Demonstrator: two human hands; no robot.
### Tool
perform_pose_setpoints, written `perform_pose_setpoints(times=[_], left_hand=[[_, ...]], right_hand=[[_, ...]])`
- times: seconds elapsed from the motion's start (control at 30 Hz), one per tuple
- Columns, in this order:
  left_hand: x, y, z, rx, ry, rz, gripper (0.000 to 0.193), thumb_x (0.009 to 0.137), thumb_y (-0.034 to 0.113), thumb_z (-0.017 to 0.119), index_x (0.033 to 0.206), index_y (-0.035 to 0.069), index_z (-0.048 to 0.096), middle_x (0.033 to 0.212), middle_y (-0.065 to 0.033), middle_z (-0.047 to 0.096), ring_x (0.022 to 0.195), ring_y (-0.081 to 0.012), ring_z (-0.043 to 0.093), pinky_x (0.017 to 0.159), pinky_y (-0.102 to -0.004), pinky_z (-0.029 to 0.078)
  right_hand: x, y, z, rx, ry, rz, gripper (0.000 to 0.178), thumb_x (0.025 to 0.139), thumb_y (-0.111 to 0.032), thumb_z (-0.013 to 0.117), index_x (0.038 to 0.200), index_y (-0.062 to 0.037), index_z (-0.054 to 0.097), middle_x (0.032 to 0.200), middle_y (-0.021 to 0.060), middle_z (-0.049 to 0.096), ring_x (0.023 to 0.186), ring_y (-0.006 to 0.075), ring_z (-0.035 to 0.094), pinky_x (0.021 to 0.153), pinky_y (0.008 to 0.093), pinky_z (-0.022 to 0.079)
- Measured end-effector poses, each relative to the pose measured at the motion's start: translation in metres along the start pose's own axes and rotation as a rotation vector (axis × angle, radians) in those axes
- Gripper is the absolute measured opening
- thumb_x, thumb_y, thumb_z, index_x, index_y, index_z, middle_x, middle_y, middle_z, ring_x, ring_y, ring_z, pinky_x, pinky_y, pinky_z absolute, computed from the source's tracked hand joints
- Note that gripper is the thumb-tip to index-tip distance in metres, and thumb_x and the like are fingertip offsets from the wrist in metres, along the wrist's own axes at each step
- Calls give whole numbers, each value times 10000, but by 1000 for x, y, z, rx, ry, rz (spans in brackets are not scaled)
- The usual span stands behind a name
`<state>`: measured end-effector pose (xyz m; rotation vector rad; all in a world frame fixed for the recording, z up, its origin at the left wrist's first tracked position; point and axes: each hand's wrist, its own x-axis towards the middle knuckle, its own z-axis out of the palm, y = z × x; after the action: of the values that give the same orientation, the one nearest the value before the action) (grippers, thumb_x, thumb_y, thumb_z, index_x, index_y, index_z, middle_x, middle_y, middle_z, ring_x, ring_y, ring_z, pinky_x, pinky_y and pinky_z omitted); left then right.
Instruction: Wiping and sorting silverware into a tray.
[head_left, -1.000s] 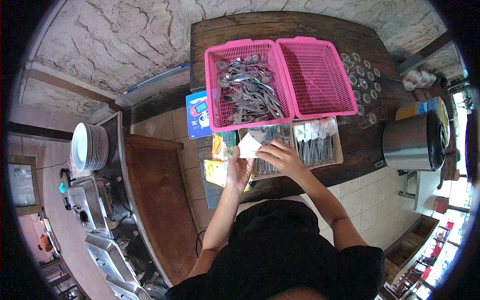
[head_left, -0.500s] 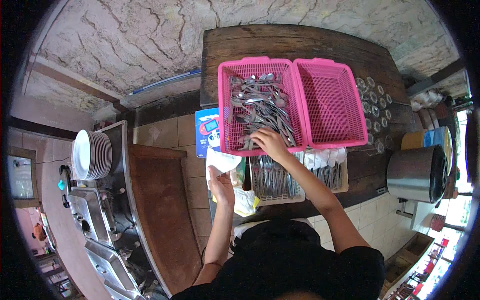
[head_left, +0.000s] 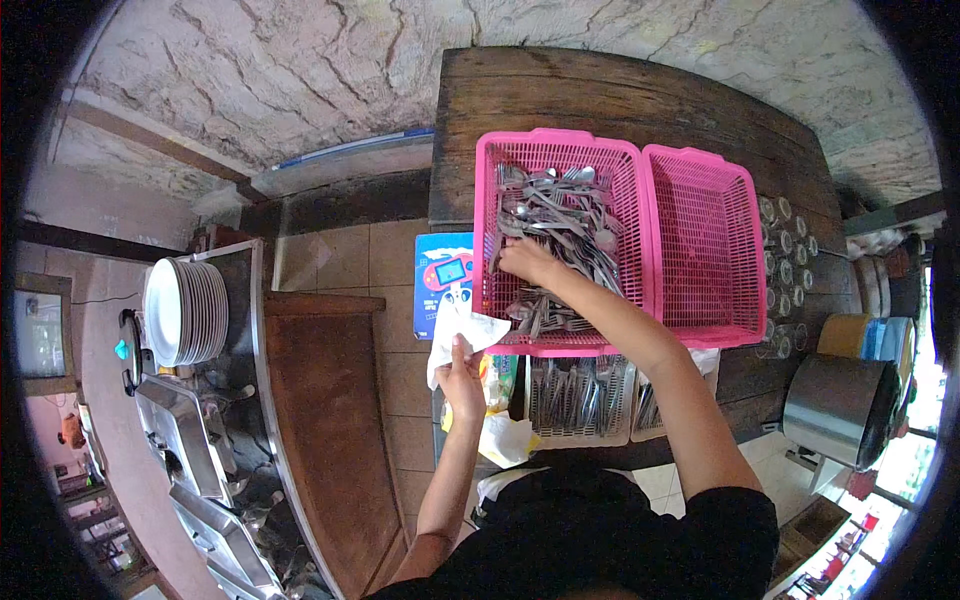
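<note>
A pink plastic basket [head_left: 648, 250] on the dark wooden table holds a loose heap of metal cutlery [head_left: 570, 215], spoons and forks among it. My right hand [head_left: 527, 262] reaches into its left side, fingers curled down at the cutlery; what they grip, if anything, is hidden. Just left of the basket's near corner, my left hand [head_left: 461, 385] holds a white cloth or napkin [head_left: 468, 335], thumb on top. Below the basket's near edge stands a pale tray [head_left: 580, 437] of sorted forks and other cutlery, and a second similar tray is partly hidden by my right forearm.
Another pink basket [head_left: 705, 250] adjoins on the right, with rows of drinking glasses [head_left: 785, 260] beyond it. A blue box [head_left: 430, 285] lies left of the cutlery. A large metal container [head_left: 838, 410] stands far right. Stacked white plates [head_left: 185, 312] and steel pans occupy the left counter.
My right hand has moved from the basket's near edge farther in, toward its left side. My left hand still holds the white cloth. The whole view has shifted, so the table appears farther right.
</note>
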<state>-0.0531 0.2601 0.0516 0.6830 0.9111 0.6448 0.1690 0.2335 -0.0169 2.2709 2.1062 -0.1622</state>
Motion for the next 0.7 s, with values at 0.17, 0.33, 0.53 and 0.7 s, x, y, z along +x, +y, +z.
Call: perform_pose_setpoints(times=[0.17, 0.33, 0.53, 0.7], left_hand=[[9, 6, 17, 7, 33, 57, 274, 826, 212, 496, 946, -35, 494, 896, -73, 541, 779, -114, 534, 684, -265, 471], [24, -2, 15, -13, 7, 51, 336, 824, 237, 497, 1006, -44, 469, 952, -101, 535, 832, -141, 540, 718, -264, 465], [24, -5, 46, -33, -22, 104, 261, 828, 227, 497, 959, 1, 503, 767, -23, 514, 677, -83, 492, 697, -247, 451], [13, -1, 66, 17, -210, -10, 83, 810, 113, 513, 875, 64, 532, 723, 30, 516, 587, -32, 443, 501, -175, 362]], right_hand=[[-8, 28, -62, 424, 214, 2, 62, 672, -130, 542, 676, -103, 597, 682, 34, 510, 750, 182, 498, 588, 294, 447], [-42, 34, -135, 781, 415, 156, 88, 725, -125, 539, 754, -65, 596, 754, 61, 499, 724, 196, 520, 644, 313, 417], [-54, -4, -155, 940, 423, 42, 82, 695, -85, 581, 754, -31, 599, 749, 47, 517, 668, 162, 539, 614, 268, 435], [-42, -29, -129, 953, 515, 59, 94, 710, -83, 565, 784, -24, 572, 743, 63, 521, 659, 194, 538, 592, 287, 427]])
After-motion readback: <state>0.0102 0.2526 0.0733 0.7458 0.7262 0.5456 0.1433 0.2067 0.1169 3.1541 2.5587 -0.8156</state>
